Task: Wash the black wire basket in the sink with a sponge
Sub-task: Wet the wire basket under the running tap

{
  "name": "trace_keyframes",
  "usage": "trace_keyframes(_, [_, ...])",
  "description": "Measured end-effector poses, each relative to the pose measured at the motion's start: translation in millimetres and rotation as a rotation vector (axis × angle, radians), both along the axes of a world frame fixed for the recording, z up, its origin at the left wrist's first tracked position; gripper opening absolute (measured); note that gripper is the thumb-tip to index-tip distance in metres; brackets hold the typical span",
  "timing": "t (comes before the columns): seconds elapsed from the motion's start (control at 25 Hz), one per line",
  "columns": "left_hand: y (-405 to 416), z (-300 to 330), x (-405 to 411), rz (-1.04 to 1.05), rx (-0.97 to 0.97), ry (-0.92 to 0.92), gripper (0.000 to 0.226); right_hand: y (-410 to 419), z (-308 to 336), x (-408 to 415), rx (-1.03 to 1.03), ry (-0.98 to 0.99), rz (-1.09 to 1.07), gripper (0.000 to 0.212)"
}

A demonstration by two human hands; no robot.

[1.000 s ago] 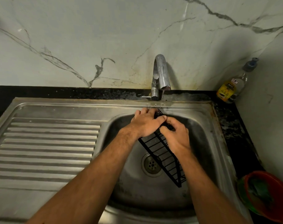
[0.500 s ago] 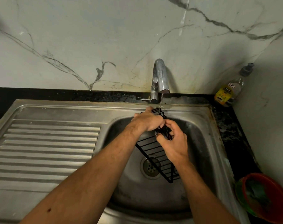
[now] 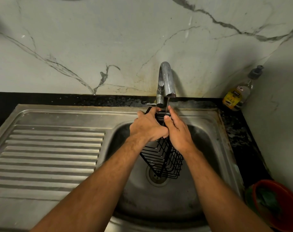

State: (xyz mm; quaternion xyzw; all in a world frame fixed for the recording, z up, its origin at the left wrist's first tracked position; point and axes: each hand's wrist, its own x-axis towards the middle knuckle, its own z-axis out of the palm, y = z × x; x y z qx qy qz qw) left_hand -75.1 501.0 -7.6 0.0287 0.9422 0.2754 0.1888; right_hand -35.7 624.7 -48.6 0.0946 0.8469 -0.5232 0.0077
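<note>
Seen from above, looking down along two bare forearms. At the far left, the ribbed steel drainboard (image 3: 50, 153), joined to the sink (image 3: 224, 131) whose round basin takes up the middle. Behind both, a dark speckled counter strip (image 3: 75, 98) along the back edge, then a pale marble wall (image 3: 108, 47) veined in grey. Over the basin, held up on a slant, the black wire basket (image 3: 165, 158): upper end near the back edge of the sink beneath the spout, lower end hanging above the drain (image 3: 156, 177) without clearly touching it. Left hand (image 3: 147, 126) wrapped over the upper part of the basket from the left, fingers curled onto the wire, grasping it. Right hand (image 3: 179, 131) pressed against the basket's right side, thumb up on the top wires, fingers extended along the far side; grasping the basket too, though how tightly cannot be told. Both hands touching one another at the thumbs. No sponge visible in either hand. Directly above, the chrome tap (image 3: 165, 81) rising from the back edge of the sink, a thin stream of water (image 3: 167, 106) falling from the spout onto the basket's top between the hands. Further right, in the back right corner of the counter, a clear pump bottle (image 3: 237, 96) with a yellow label. At the near right edge, a red bowl (image 3: 279, 203) nested in a green one, partly cut off.
</note>
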Motion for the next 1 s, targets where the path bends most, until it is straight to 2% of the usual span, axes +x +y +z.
trace_keyframes(0.16, [-15,-6,5,-0.044,0.015,0.034,0.094,1,-1,-16,-0.056,-0.025,0.026,0.031])
trace_keyframes(0.28, [-25,-16,9,-0.090,0.050,0.011,0.098,-1,-2,-26,-0.009,-0.039,0.061,0.030])
trace_keyframes(0.44, [-32,-22,0,-0.041,0.175,-0.137,0.132,-10,3,-30,0.107,-0.026,0.118,0.036])
trace_keyframes(0.56, [-41,-21,-9,-0.072,0.149,-0.148,0.137,-17,5,-24,0.257,-0.048,0.168,0.021])
trace_keyframes(0.64, [-51,-22,-12,-0.145,0.155,-0.161,0.120,-21,2,-14,0.363,-0.037,0.180,0.014])
trace_keyframes(0.68, [-56,-24,-13,-0.142,0.240,-0.207,0.101,-24,0,-9,0.447,-0.012,0.195,0.017])
trace_keyframes(0.8, [-54,-30,-13,0.134,0.599,-0.278,0.041,-34,-15,5,0.715,0.138,0.229,0.030])
trace_keyframes(0.88, [-46,-35,-13,0.277,0.617,-0.194,0.030,-39,-26,14,0.813,0.183,0.220,0.039])
trace_keyframes(1.0, [-33,-43,-9,0.281,0.662,-0.134,0.026,-43,-43,33,0.892,0.235,0.115,0.042])
